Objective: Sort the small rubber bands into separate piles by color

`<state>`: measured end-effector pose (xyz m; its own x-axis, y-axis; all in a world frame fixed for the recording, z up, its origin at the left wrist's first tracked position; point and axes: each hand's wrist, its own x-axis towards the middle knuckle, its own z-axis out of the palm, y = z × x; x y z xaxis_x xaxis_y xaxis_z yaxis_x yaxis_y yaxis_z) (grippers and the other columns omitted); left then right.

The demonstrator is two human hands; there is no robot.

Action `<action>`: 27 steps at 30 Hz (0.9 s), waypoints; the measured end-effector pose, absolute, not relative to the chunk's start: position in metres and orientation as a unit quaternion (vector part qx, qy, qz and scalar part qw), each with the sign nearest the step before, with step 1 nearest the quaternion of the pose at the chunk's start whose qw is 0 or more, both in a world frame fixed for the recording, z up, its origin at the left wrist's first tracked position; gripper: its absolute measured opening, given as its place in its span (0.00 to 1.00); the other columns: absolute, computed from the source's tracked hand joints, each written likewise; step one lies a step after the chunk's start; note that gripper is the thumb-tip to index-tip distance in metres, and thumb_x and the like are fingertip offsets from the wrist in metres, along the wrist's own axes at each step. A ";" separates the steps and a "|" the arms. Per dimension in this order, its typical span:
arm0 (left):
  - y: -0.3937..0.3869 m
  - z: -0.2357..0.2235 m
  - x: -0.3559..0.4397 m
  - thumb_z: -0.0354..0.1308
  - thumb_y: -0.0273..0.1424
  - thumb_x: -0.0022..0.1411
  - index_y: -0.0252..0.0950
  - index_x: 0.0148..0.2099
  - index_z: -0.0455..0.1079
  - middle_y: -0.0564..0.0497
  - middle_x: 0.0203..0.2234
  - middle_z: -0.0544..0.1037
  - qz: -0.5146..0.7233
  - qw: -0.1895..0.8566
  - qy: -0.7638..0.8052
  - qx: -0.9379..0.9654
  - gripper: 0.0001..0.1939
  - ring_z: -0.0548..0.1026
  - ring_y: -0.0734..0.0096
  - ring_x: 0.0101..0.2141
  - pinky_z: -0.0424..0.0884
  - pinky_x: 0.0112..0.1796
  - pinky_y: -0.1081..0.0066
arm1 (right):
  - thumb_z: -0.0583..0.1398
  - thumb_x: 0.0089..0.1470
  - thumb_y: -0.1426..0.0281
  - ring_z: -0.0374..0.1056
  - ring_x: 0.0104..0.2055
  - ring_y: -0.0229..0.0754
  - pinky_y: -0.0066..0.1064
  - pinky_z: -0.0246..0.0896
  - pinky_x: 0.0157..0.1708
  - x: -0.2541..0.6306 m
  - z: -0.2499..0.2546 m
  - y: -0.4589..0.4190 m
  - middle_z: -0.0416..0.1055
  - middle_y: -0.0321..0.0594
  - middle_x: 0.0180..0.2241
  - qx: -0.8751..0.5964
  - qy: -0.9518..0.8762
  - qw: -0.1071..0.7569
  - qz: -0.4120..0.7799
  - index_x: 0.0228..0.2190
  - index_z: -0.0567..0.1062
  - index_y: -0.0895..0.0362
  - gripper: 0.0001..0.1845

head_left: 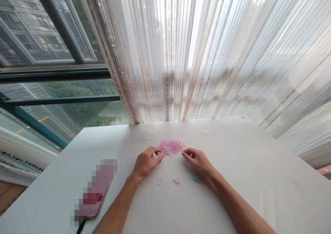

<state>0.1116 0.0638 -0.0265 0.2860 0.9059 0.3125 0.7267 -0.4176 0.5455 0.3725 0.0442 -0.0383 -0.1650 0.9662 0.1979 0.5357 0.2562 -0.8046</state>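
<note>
A loose heap of tiny pink, lilac and pale strands or bands (172, 146) lies on the white table; single pieces are too small to name surely. My left hand (147, 162) rests at the heap's left edge, thumb and forefinger slightly apart, their tips by the pieces. On the right edge, my right hand (198, 161) has its thumb and fingertips pinched together; whatever may be between them is too small to make out. Nearer to me lie a pale ring (160, 182), a small pink cluster (176, 181) and a small teal cluster (196, 179), close to the right forearm.
Behind the heap stand a clear round plastic container (149, 132) and a clear round lid (205, 129). A phone (97, 192), partly pixelated, lies left of my left forearm. A striped sheer curtain (181, 54) hangs at the far edge of the table (258, 165).
</note>
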 end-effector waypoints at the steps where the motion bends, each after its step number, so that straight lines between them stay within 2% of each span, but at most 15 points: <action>1: 0.062 -0.025 0.113 0.61 0.36 0.60 0.42 0.41 0.76 0.55 0.31 0.76 0.305 0.158 0.509 0.789 0.07 0.68 0.75 0.24 0.65 0.30 0.74 | 0.57 0.59 0.61 0.68 0.27 0.39 0.28 0.61 0.29 0.372 -0.036 0.043 0.76 0.38 0.28 -0.535 -0.695 0.360 0.318 0.31 0.78 0.57 0.15; 5: 0.050 -0.022 0.125 0.62 0.36 0.60 0.39 0.41 0.75 0.54 0.31 0.77 0.333 0.229 0.457 0.793 0.08 0.65 0.76 0.23 0.65 0.29 0.76 | 0.58 0.59 0.61 0.70 0.29 0.40 0.28 0.62 0.30 0.368 -0.027 0.037 0.78 0.38 0.28 -0.528 -0.684 0.343 0.369 0.30 0.79 0.57 0.15; 12: 0.034 -0.024 0.146 0.64 0.36 0.59 0.39 0.45 0.76 0.53 0.33 0.81 0.330 0.333 0.409 0.783 0.12 0.61 0.79 0.20 0.63 0.24 0.77 | 0.59 0.58 0.65 0.71 0.30 0.39 0.27 0.61 0.30 0.357 -0.016 0.024 0.80 0.38 0.31 -0.493 -0.713 0.355 0.350 0.32 0.81 0.55 0.11; 17: 0.033 -0.021 0.146 0.61 0.37 0.62 0.38 0.39 0.79 0.53 0.27 0.80 0.345 0.343 0.414 0.769 0.09 0.61 0.79 0.20 0.63 0.24 0.78 | 0.59 0.59 0.65 0.71 0.30 0.39 0.27 0.62 0.30 0.354 -0.014 0.020 0.80 0.37 0.30 -0.484 -0.722 0.370 0.328 0.33 0.81 0.55 0.11; 23: 0.034 -0.018 0.147 0.61 0.35 0.61 0.36 0.37 0.80 0.54 0.24 0.78 0.363 0.347 0.417 0.758 0.09 0.60 0.79 0.19 0.62 0.23 0.78 | 0.59 0.59 0.63 0.70 0.28 0.38 0.28 0.64 0.30 0.354 -0.013 0.017 0.78 0.37 0.27 -0.483 -0.726 0.374 0.316 0.33 0.80 0.56 0.12; 27: 0.033 -0.018 0.147 0.60 0.37 0.62 0.37 0.38 0.80 0.54 0.22 0.77 0.366 0.355 0.420 0.751 0.11 0.60 0.78 0.19 0.61 0.21 0.77 | 0.60 0.58 0.62 0.72 0.31 0.40 0.29 0.66 0.30 0.353 -0.013 0.016 0.79 0.39 0.31 -0.466 -0.729 0.379 0.330 0.39 0.79 0.55 0.12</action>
<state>0.1475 0.0334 -0.0180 0.3793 0.8904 0.2516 0.3704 -0.3953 0.8406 0.3533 0.0158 -0.0135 -0.2794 0.9283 0.2452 0.4287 0.3491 -0.8333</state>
